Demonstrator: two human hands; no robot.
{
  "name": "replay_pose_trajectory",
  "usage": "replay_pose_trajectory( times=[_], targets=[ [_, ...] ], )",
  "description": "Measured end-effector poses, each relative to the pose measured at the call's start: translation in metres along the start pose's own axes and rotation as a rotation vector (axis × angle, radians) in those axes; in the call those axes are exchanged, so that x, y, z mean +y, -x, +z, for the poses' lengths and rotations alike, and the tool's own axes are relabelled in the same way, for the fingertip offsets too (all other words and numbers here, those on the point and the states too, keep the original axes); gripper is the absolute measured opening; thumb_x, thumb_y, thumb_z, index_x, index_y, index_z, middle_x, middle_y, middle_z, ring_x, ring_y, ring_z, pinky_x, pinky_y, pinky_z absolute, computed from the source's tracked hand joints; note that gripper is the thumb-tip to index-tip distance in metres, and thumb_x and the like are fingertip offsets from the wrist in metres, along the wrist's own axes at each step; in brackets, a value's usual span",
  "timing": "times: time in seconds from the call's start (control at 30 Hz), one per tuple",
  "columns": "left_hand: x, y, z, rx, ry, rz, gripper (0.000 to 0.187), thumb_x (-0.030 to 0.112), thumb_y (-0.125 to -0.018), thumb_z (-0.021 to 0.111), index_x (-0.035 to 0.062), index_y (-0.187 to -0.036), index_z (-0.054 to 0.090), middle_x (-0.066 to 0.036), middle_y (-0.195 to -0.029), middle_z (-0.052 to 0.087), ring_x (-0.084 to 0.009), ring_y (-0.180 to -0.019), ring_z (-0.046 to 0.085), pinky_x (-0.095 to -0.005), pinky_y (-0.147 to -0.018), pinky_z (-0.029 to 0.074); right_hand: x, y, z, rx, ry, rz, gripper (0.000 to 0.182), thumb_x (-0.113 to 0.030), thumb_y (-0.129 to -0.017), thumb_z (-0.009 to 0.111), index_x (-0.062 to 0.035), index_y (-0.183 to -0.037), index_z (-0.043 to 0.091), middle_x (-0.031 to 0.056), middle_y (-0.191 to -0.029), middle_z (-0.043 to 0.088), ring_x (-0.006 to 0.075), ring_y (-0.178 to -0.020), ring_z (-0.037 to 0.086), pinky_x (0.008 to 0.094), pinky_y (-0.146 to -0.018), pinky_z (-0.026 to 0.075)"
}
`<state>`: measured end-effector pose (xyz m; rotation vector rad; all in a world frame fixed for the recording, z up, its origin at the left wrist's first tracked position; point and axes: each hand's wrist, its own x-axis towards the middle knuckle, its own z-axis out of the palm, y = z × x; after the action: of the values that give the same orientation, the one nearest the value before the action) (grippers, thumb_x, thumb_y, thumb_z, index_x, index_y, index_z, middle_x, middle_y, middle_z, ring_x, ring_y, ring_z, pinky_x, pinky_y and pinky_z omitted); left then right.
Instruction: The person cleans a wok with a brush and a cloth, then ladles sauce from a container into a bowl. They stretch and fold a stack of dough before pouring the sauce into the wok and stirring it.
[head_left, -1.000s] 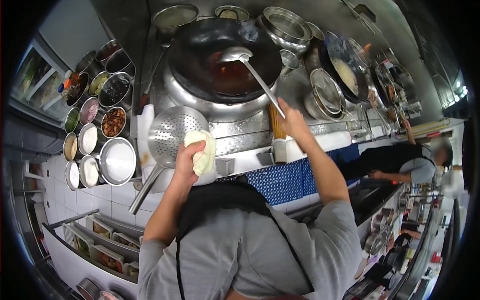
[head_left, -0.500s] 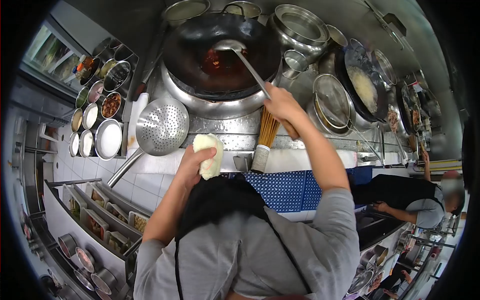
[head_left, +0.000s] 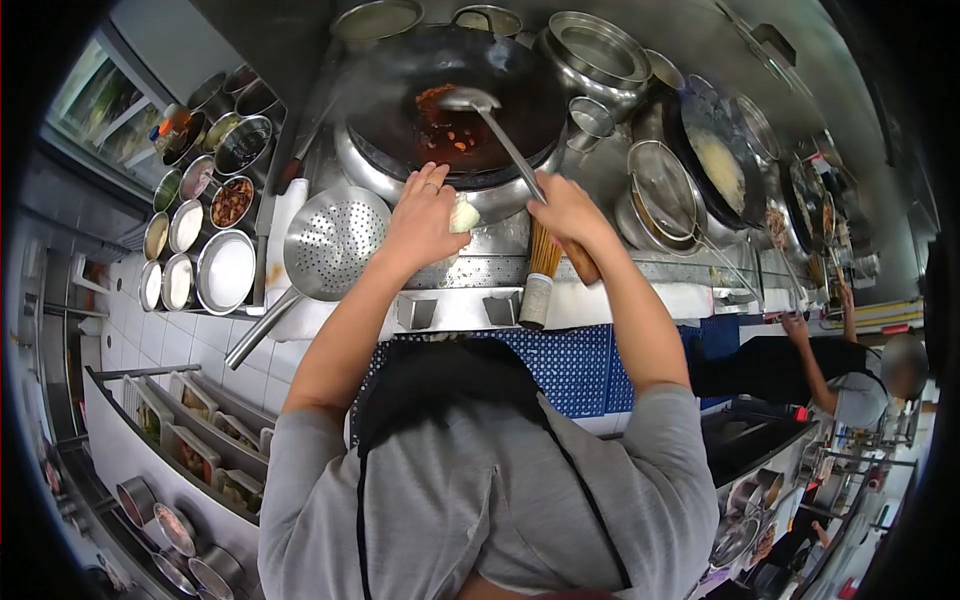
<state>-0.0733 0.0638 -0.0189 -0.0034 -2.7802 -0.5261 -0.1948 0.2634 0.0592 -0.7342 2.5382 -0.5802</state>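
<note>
A dark wok point(head_left: 380, 105) sits on its steel ring, with red sauce and small pieces point(head_left: 455, 135) inside. My right hand point(head_left: 570, 215) is wrapped round the handle of a long ladle point(head_left: 512, 150), whose bowl rests in the wok over the sauce. At the wok's near rim is my left hand point(head_left: 428, 218), its fingers reaching to the edge. A pale folded cloth point(head_left: 463, 215) shows beside the thumb, mostly hidden under the hand. Left of that hand lies a perforated strainer point(head_left: 335, 240). A bamboo brush point(head_left: 540, 275) lies below my right hand.
Steel containers of seasonings point(head_left: 226, 270) stand at the left. A mesh strainer point(head_left: 662, 185) rests over a pot at the right, near a second wok point(head_left: 690, 150) with pale food. Farther right, a person in a black apron point(head_left: 770, 365) works. Trays point(head_left: 190, 455) sit lower left.
My left hand has moved up and forward with the cloth, from in front of my chest to the wok's near rim. The wok is tilted differently, and the sauce and pieces have shifted.
</note>
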Motion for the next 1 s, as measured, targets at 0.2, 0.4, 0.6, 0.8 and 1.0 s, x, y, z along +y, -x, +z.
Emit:
replay_pose_trajectory(
  times=[0.2, 0.4, 0.6, 0.8, 1.0],
  targets=[
    [-0.001, -0.006, -0.005, 0.030, 0.021, 0.015, 0.055, 0.023, -0.062, 0.079, -0.0074, -0.105, 0.064, -0.023, -0.130, 0.055, -0.0390, -0.123, 0.050, -0.0470, -0.110, 0.037, -0.026, -0.060, 0.045, 0.086, -0.163, -0.001, 0.025, -0.013, -0.089, 0.062, 0.0061, -0.104, 0.059, 0.0224, -0.074, 0.067, 0.0293, -0.055, 0.068, 0.0415, -0.052, 0.054],
    [-0.012, -0.009, -0.006, 0.062, 0.036, 0.119, 0.053, 0.024, -0.059, 0.081, -0.0019, -0.104, 0.067, -0.018, -0.115, 0.058, -0.0343, -0.113, 0.053, -0.0439, -0.100, 0.043, -0.011, 0.016, 0.054, 0.085, -0.021, -0.100, 0.035, -0.012, -0.089, 0.062, 0.0055, -0.119, 0.053, 0.0184, -0.069, 0.065, 0.0268, -0.050, 0.064, 0.0404, -0.048, 0.052],
    [-0.024, -0.021, -0.001, -0.049, 0.020, 0.190, 0.048, 0.029, -0.057, 0.080, 0.0023, -0.095, 0.071, -0.016, -0.106, 0.057, -0.0324, -0.108, 0.052, -0.0423, -0.095, 0.041, -0.009, 0.005, 0.089, 0.063, -0.444, -0.005, 0.060, -0.007, -0.087, 0.067, 0.0009, -0.142, 0.044, 0.0109, -0.079, 0.064, 0.0177, -0.054, 0.061, 0.0319, -0.050, 0.052],
    [-0.034, -0.018, 0.000, -0.073, 0.030, 0.287, 0.048, 0.029, -0.056, 0.080, 0.0019, -0.095, 0.072, -0.015, -0.109, 0.056, -0.0325, -0.110, 0.049, -0.0430, -0.095, 0.040, -0.042, 0.059, 0.118, 0.003, -1.110, 0.182, 0.090, -0.005, -0.089, 0.069, -0.0127, -0.159, 0.013, 0.0078, -0.089, 0.061, 0.0129, -0.059, 0.058, 0.0287, -0.043, 0.049],
    [-0.046, -0.012, 0.006, -0.046, 0.052, 0.361, 0.049, 0.029, -0.057, 0.080, 0.0003, -0.097, 0.073, -0.019, -0.127, 0.054, -0.0349, -0.119, 0.047, -0.0452, -0.106, 0.035, -0.056, 0.099, 0.143, 0.107, -1.313, 0.298, 0.080, -0.012, -0.094, 0.066, -0.0162, -0.159, 0.018, 0.0093, -0.087, 0.062, 0.0115, -0.051, 0.054, 0.0259, -0.038, 0.044]
  ],
)
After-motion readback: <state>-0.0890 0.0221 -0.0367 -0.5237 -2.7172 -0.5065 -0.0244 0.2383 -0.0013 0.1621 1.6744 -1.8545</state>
